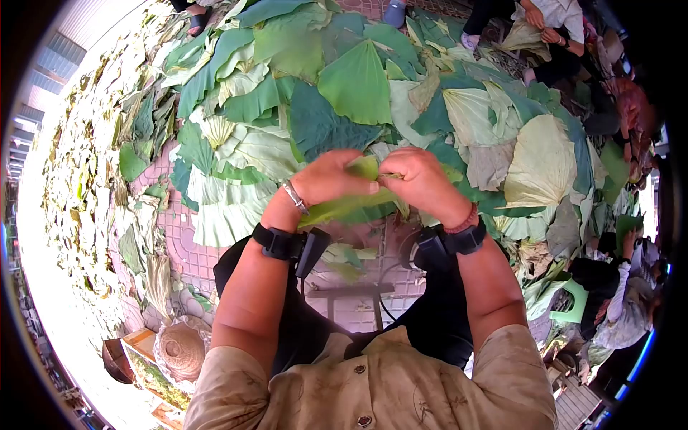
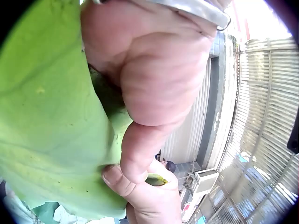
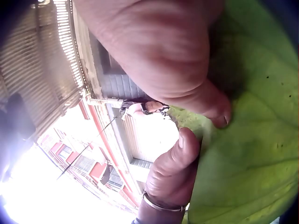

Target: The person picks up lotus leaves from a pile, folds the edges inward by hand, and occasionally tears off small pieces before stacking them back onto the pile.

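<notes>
Both hands meet at a green leaf (image 1: pixel 351 206) held above the lap in the head view. The left hand (image 1: pixel 333 178) grips the leaf's left part, thumb pointing toward the other hand. Close beside it, the right hand (image 1: pixel 424 179) pinches the leaf near its upper edge. In the left wrist view the broad leaf (image 2: pixel 51 112) hangs beside the left hand (image 2: pixel 149 79), whose thumb nearly meets the right hand's fingertips. The right wrist view has the leaf (image 3: pixel 252 135) under the right hand (image 3: pixel 163 56), with the left thumb at its edge. The leaf partly hides the fingers.
Overlapping green and pale leaves (image 1: pixel 355 82) cover the ground ahead, with drier leaves (image 1: pixel 93 143) at the left. A straw hat (image 1: pixel 180 348) lies at lower left. Other people sit at the right, near a green stool (image 1: pixel 571 301). Pink paving (image 1: pixel 179 244) shows between piles.
</notes>
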### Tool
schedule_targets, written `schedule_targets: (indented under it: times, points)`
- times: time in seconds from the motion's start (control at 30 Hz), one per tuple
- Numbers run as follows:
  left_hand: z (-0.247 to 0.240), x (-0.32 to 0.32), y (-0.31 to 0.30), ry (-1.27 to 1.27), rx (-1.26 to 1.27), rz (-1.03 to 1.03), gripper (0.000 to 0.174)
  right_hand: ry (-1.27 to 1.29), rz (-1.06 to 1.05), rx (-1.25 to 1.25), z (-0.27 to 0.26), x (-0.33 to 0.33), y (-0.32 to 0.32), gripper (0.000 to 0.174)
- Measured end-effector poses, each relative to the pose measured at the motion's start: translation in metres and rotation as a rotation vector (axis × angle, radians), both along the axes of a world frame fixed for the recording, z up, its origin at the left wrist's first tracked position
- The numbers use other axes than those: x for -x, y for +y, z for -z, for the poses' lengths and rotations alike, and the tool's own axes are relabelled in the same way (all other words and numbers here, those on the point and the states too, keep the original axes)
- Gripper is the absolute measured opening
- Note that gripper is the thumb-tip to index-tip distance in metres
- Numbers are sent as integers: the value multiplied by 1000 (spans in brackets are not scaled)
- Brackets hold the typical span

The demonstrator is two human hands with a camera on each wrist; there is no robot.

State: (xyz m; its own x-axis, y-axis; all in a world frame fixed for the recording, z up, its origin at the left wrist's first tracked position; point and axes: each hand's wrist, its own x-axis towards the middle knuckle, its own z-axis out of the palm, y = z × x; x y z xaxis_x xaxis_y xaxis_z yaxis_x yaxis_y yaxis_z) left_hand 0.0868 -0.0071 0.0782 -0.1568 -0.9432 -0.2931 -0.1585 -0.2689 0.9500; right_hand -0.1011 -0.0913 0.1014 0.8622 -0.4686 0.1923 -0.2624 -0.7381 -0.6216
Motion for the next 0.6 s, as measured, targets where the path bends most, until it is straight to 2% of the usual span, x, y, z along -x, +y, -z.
schedule_targets:
  times: [0.07, 0.17, 0.27, 0.6]
  points:
    - [-1, 2, 1, -92, 63, 59, 14, -12, 7, -8, 0, 2, 0, 14]
    - [13, 4, -2, -163, 7, 43, 13, 23, 29, 19, 2, 3, 0, 14]
    - [13, 6, -2, -157, 35, 37, 12, 84, 48, -29, 2, 3, 1, 15]
    - [12, -2, -2, 114, -75, -47, 14, 1, -10, 52, 2, -1, 4, 15]
